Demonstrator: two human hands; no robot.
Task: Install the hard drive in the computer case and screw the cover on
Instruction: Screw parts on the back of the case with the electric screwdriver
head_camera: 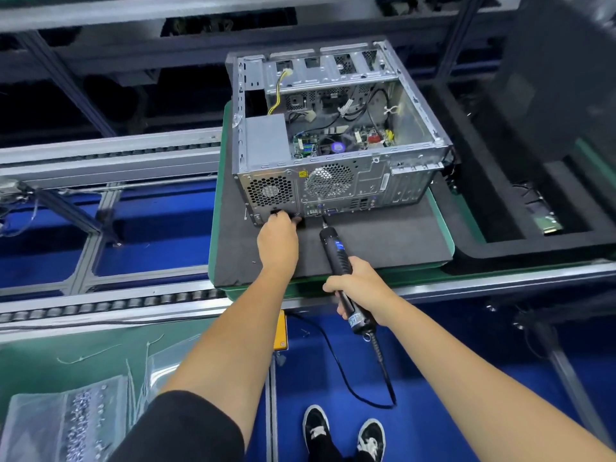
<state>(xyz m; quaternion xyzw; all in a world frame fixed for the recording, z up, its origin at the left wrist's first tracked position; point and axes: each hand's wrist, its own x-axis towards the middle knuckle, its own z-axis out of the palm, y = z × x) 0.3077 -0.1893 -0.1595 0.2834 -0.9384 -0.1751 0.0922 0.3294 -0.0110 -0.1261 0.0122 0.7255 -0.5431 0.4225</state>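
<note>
Steel computer case (336,128) lies open-topped, with no cover fitted. Left hand (278,240) grips its rear lower edge; right hand (358,288) clasps the electric screwdriver (335,250), bit at the rear panel. Hard drive (546,223) apparently remains in the foam tray (520,250) right of the case.

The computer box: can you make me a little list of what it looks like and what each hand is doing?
computer case: lies on its side on a dark foam mat, back panel facing the person
cover: off, circuit board and cables show inside
left hand: at the lower back corner of the case, on a dark part; grip unclear
right hand: holds a black electric screwdriver
screwdriver tip: at the back panel, near the ports
hard drive: one lies in the black tray on the right
</note>
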